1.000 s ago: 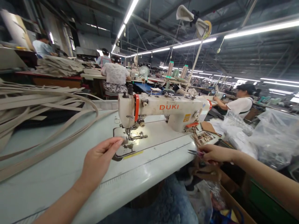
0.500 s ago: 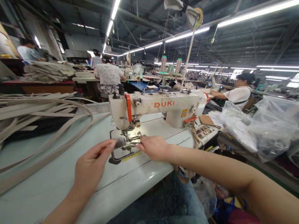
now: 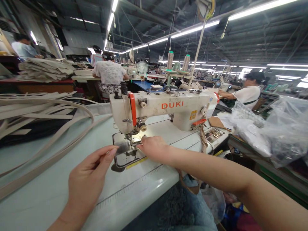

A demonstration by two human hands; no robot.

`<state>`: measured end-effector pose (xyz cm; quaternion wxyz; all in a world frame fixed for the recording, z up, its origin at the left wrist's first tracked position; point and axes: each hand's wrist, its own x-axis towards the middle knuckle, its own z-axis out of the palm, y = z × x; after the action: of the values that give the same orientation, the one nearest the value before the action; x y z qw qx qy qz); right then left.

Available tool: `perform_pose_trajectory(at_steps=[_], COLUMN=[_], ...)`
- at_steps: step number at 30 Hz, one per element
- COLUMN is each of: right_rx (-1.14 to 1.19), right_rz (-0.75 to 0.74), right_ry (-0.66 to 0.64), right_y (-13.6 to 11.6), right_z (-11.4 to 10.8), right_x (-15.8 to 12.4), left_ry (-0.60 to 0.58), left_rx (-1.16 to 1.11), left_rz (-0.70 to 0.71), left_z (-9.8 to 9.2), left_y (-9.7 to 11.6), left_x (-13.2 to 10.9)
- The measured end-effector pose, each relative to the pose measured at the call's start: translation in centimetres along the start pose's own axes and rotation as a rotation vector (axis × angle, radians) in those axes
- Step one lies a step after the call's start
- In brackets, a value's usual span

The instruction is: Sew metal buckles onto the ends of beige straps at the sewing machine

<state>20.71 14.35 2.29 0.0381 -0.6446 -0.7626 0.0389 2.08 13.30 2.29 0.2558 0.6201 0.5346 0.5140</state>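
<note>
My left hand [image 3: 89, 179] is closed in a pinch, thumb against index finger, just left of the sewing machine's needle area. What lies between its fingertips is too small to make out. My right hand [image 3: 154, 149] reaches in from the right, its fingers closed beside the presser foot [image 3: 132, 141]. Whatever those fingers hold is hidden or too fine to name. The white sewing machine [image 3: 154, 107], marked DUKI, stands over a metal bed plate [image 3: 122, 160] lit by a small lamp. A glossy grey piece [image 3: 123, 147] shows between the hands.
Long beige straps [image 3: 60, 134] curve over the pale table [image 3: 60, 157] at left. Metal buckles [image 3: 216, 134] lie in a tray at right, near clear plastic bags [image 3: 286, 128]. Thread cones [image 3: 170, 61] stand behind the machine. Co-workers [image 3: 109, 72] sit farther back.
My right hand has moved slightly left, closer in beside the presser foot. My left hand keeps its pinch and sits a little farther left. The view has shifted slightly.
</note>
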Motion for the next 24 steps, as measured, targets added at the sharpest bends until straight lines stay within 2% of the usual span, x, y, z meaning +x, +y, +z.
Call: perform_pose_trajectory(at_steps=[16,24], right_rx=[-0.078,0.009], right_rz=[-0.123,-0.101], right_ry=[-0.036,0.035], right_y=[-0.9,-0.8], right_z=[0.0,1.2], right_x=[1.0,0.7], left_ry=[-0.047,-0.026], left_rx=[0.072,0.072], left_rz=[0.031,0.015], left_z=[0.0,0.2], left_y=[-0.6,-0.7], left_x=[0.0,0.1])
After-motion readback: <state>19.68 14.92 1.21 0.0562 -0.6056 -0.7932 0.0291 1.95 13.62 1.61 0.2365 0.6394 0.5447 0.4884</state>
